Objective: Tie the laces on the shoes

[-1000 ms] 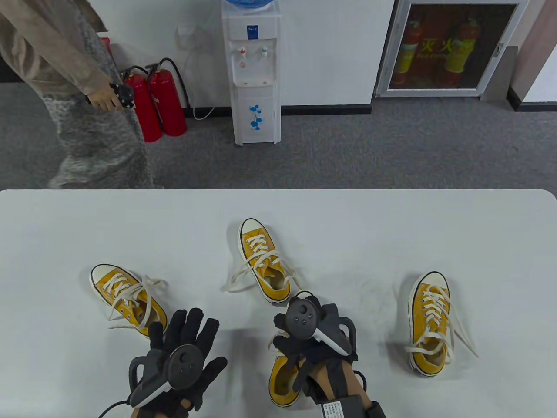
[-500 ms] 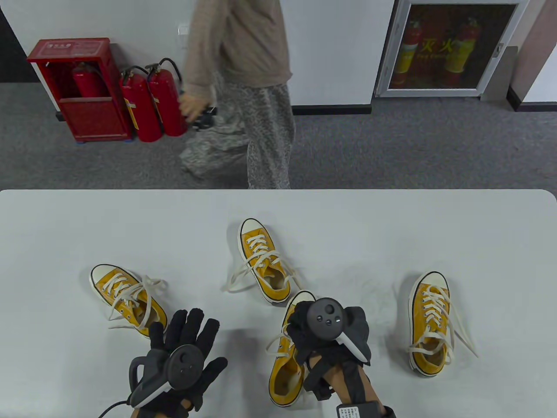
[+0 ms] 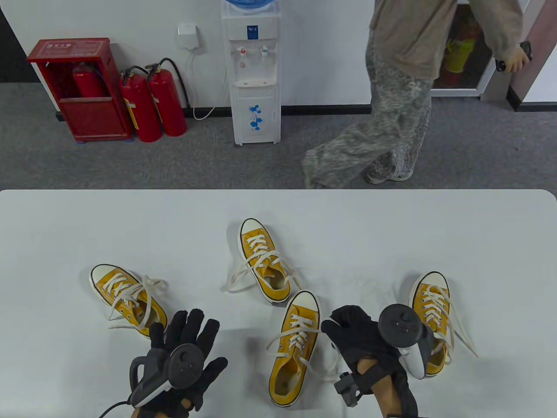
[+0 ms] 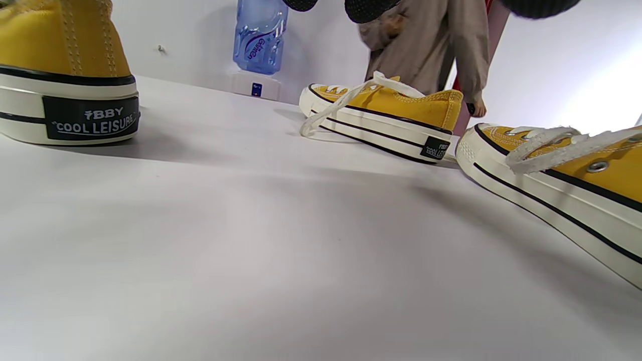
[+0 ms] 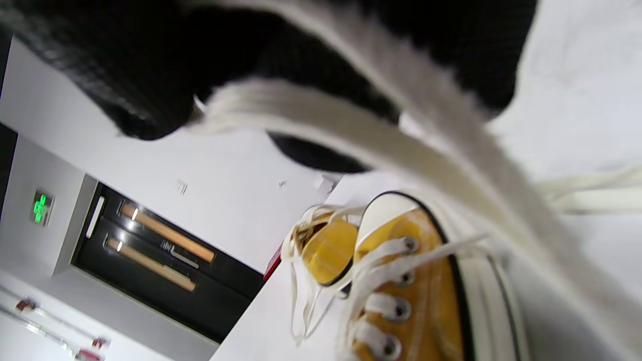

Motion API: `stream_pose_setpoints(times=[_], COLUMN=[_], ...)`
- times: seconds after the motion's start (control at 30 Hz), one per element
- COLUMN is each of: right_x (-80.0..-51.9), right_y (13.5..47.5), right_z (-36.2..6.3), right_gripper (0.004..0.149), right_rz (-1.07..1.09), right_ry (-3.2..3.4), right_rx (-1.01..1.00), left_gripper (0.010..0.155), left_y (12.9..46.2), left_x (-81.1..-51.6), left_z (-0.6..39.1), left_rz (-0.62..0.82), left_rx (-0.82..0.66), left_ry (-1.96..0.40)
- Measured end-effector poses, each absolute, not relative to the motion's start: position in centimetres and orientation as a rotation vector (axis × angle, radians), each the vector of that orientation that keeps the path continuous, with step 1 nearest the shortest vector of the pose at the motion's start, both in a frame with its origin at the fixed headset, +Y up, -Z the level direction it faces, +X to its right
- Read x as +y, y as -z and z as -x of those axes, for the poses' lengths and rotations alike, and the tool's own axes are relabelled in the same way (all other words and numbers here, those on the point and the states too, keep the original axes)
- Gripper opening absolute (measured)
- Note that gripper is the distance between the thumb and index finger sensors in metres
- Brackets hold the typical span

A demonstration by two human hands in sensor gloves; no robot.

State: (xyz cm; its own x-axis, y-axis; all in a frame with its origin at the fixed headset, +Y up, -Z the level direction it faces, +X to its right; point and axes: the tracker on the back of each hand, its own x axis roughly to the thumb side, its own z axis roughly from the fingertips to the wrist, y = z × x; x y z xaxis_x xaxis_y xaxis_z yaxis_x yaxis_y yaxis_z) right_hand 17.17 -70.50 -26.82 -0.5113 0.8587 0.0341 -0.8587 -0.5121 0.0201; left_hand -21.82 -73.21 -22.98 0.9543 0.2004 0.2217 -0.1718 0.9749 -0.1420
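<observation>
Grey carpet runs behind the white tabletop [image 3: 65, 226], where a water dispenser [image 3: 255, 74] stands against the wall, red fire extinguishers [image 3: 152, 104] to its left, and a person [image 3: 400, 87] in patterned trousers walks past on the right.

Four yellow shoes lie on the tabletop, all with loose white laces. The far shoe [image 3: 263, 261] sits in the middle, its heel just beside the toe of the near shoe [image 3: 293, 348]. The left shoe [image 3: 126, 298] lies toe away from me, and the right shoe [image 3: 433, 309] is partly covered by my right tracker.

My left hand [image 3: 182, 361] rests low over the tabletop with its fingers spread straight and holding nothing, its fingertips near the heel of the left shoe. In the left wrist view that heel reads "COOL LEISURE".

My right hand [image 3: 361, 335] sits between the near shoe and the right shoe, fingers curled. In the right wrist view a white lace [image 5: 351, 135] runs right across my gloved fingers [image 5: 125, 90], so I am gripping it; the lace leads down to the near shoe, whose white toe cap and eyelets show below.
</observation>
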Motion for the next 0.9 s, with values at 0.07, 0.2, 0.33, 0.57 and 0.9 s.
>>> stream_pose_setpoints(times=[0.07, 0.2, 0.33, 0.57, 0.9], right_x=[-70.9, -71.9, -72.3, -72.7, -72.9], right_y=[26.7, 26.7, 26.6, 26.5, 26.5], right_z=[-17.8, -19.0, -19.6, -19.9, -19.9], right_gripper=[0.041, 0.039, 0.038, 0.044, 0.052], right_rz=[-0.035, -0.022, -0.004, -0.017, -0.038], right_ry=[-2.098, -1.953, -1.902, -1.694, -1.69], right_rx=[-0.011, -0.025, -0.029, 0.036, -0.012], left_gripper=[0.083, 0.083, 0.083, 0.082, 0.081], left_y=[23.0, 23.0, 23.1, 23.3, 26.0], left_x=[-73.2, -73.3, -73.3, -72.8, -70.0], left_z=[21.8, 21.9, 21.8, 21.2, 15.8], left_rz=[0.122, 0.129, 0.14, 0.181, 0.289], left_rx=[-0.236, -0.235, -0.242, -0.287, -0.33], left_ry=[-0.191, -0.203, -0.22, -0.383, -0.516])
